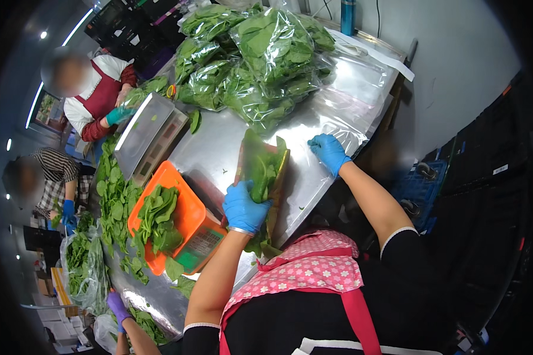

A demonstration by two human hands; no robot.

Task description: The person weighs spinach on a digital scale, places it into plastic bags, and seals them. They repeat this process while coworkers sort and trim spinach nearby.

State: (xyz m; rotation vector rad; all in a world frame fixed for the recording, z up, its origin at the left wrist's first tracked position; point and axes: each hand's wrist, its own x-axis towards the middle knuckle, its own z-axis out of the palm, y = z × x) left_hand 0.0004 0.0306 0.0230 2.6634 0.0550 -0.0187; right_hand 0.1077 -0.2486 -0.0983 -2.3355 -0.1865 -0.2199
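My left hand (pixel 246 207), in a blue glove, grips a bunch of leafy greens (pixel 264 171) that lies in an open-topped holder with brownish-yellow edges on the metal table (pixel 213 142). My right hand (pixel 328 153), also blue-gloved, has its fingers drawn together at the edge of clear plastic bags (pixel 348 126) lying flat on the table; whether it pinches the film cannot be told. Filled clear bags of greens (pixel 271 49) are piled beyond both hands. Left of my left hand, an orange plastic basket (pixel 168 173) holding loose greens rests on a weighing scale (pixel 200 248).
A second scale (pixel 146 133) stands at the back left, near orange-handled scissors (pixel 171 91). Loose leaves (pixel 115 191) cover the table's left side. Two co-workers stand across on the left; a purple-gloved hand (pixel 117 306) of another person is at lower left. A blue bottle (pixel 348 17) stands by the wall.
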